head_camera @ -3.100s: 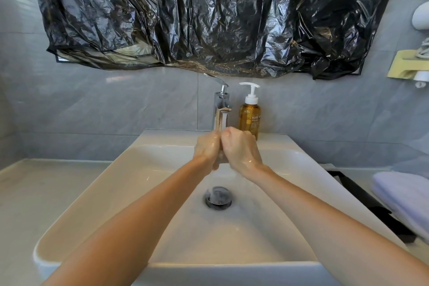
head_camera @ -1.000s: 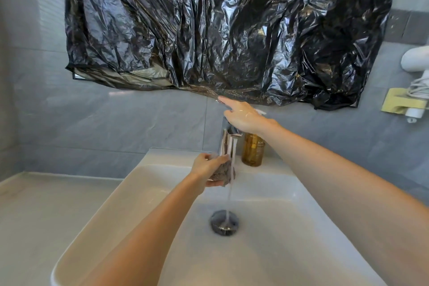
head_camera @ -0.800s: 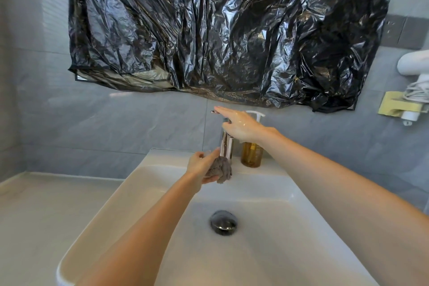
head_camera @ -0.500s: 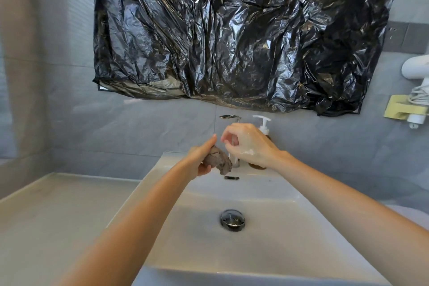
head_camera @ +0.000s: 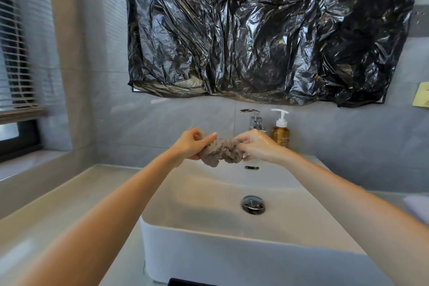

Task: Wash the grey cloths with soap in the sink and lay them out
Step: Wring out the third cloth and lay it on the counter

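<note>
Holding one wet grey cloth (head_camera: 220, 152) between them, the left hand (head_camera: 189, 146) and right hand (head_camera: 254, 147) grip its two ends mid-frame above one sink (head_camera: 209, 234).

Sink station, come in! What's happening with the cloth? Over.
Left hand and right hand each grip an end of the bunched grey cloth. Cloth held above the sink, no water from the tap. Nothing in the way.

Left hand (head_camera: 189, 146) and right hand (head_camera: 257, 148) raised, apparently clenched.
</note>
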`<state>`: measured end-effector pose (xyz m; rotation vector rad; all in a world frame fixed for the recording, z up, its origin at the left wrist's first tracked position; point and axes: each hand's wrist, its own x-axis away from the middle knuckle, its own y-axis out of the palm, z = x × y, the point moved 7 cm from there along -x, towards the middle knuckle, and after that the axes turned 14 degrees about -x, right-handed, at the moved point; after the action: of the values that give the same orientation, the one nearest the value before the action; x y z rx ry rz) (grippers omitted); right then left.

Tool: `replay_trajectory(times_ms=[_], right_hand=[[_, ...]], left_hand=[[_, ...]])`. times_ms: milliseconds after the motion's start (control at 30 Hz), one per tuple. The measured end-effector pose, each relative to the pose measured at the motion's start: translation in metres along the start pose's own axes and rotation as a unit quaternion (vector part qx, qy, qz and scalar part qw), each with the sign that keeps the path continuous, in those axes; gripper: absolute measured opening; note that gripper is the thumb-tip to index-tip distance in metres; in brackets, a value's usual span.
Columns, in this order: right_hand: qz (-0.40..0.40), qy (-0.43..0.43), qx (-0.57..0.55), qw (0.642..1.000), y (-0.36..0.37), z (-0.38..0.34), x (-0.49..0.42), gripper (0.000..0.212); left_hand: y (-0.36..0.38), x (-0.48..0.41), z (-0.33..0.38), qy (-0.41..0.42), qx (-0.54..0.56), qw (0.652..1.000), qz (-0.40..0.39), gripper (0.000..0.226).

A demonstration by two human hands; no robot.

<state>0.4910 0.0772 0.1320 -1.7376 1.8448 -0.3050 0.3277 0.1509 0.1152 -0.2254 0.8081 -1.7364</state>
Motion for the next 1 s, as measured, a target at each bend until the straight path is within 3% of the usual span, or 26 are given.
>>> replay_trajectory(times_ms=[100,167,333,433,533,600,700,800,900,1000], right_hand=[[-0.024,0.023,0.011,0.999,-0.008,-0.006,0.007,0.031],[-0.019,0.02,0.015,1.0,-0.016,-0.012,0.013,0.03],[0.069,-0.037,0.005,0.997,-0.019,-0.023,0.017,0.023],[0.135,-0.053,-0.009,0.989,-0.03,-0.025,0.017,0.02],[0.139,-0.03,0.026,0.99,-0.036,-0.022,0.017,0.026],[0.137,-0.026,0.029,0.99,-0.035,-0.02,0.017,0.028],[0.187,-0.031,-0.02,0.982,-0.044,-0.027,0.017,0.029],[0.153,-0.026,-0.037,0.987,-0.039,-0.034,0.012,0.03],[0.104,-0.046,-0.045,0.992,-0.029,-0.046,0.006,0.026],[0.129,-0.058,-0.067,0.988,-0.044,-0.05,0.004,0.025]], left_hand=[[-0.007,0.004,0.0,0.086,-0.086,0.993,0.0,0.026],[-0.01,0.007,-0.001,0.096,-0.092,0.991,-0.007,0.023],[-0.01,0.011,-0.011,-0.073,0.079,0.994,-0.027,0.038],[-0.01,0.013,-0.013,-0.099,0.132,0.985,-0.04,0.043],[-0.012,0.008,-0.012,-0.053,0.115,0.992,-0.011,0.04],[-0.013,0.012,-0.006,-0.017,0.015,1.0,-0.005,0.041],[0.0,0.026,0.007,0.018,-0.077,0.995,-0.068,0.051],[0.02,0.041,0.027,0.045,-0.048,0.987,-0.144,0.052],[0.042,0.044,0.049,0.113,-0.007,0.985,-0.132,0.077],[0.05,0.036,0.048,0.116,0.008,0.989,-0.091,0.058]])
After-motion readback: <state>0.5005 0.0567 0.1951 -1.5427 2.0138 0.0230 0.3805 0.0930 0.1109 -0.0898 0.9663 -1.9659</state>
